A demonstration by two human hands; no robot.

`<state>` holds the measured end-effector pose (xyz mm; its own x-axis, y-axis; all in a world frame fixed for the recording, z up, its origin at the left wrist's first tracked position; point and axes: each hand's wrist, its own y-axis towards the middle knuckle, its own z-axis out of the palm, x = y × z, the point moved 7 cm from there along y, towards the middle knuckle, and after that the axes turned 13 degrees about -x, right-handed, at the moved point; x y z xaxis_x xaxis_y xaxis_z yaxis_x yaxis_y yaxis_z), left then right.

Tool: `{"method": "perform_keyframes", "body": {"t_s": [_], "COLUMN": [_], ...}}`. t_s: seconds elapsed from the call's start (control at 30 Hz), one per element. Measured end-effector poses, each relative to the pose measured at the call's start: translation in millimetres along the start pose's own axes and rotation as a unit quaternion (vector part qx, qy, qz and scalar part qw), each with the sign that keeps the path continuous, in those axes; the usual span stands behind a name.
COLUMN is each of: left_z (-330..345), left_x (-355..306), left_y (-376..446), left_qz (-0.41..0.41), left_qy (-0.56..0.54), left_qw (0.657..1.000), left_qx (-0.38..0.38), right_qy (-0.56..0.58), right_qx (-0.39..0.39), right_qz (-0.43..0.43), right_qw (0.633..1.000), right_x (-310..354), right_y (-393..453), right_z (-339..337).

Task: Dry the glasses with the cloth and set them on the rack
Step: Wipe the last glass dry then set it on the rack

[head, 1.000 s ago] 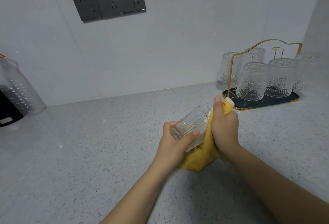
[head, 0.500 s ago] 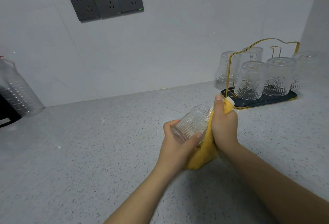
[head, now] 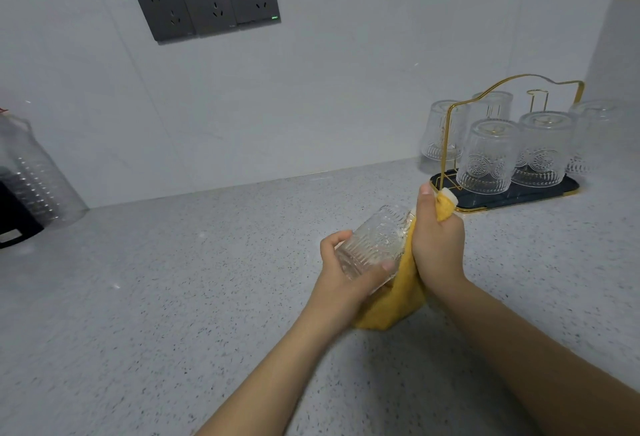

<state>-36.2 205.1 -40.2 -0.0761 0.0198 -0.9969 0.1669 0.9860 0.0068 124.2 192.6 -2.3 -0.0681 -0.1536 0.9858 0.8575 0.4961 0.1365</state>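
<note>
left grip (head: 349, 273) holds glass (head: 375, 241) | right grip (head: 438, 245) clutches cloth (head: 398, 300) | unchanged

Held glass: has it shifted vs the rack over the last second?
No. The glass sits just left of and below the rack, as before, gripped by the left hand; the right hand works the cloth.

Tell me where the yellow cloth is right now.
In the head view, the yellow cloth is right of centre above the counter, gripped by the right hand against the glass held in the left hand.
</note>
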Motion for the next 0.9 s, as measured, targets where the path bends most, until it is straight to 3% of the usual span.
{"method": "perform_keyframes", "body": {"t_s": [0.13,0.2,0.3,0.5,0.7,0.9], "left_z": [-2,-1,8,28,63,114], "left_x": [-3,0,7,-1,-33,-81], "left_y": [0,2,1,-4,-1,11], "left_qz": [0.021,-0.048,-0.17,-0.222,-0.202,-0.128], "left_qy": [-0.022,-0.099,-0.234,-0.3,-0.285,-0.233], "left_qw": [0.999,0.994,0.957,0.927,0.936,0.963], "left_qx": [-0.034,-0.021,0.011,0.029,0.052,0.04], "right_qy": [0.0,0.006,0.029,0.032,-0.045,-0.221], "right_qx": [0.001,0.005,0.018,-0.001,-0.09,-0.118], "right_qz": [-0.012,-0.043,-0.108,-0.204,-0.223,-0.283], "right_qw": [1.0,0.999,0.994,0.978,0.97,0.926], "right_x": [3,7,13,29,63,93], "right_y": [0,-1,-4,4,49,93], "right_z": [-1,0,1,-15,-70,-133]}}
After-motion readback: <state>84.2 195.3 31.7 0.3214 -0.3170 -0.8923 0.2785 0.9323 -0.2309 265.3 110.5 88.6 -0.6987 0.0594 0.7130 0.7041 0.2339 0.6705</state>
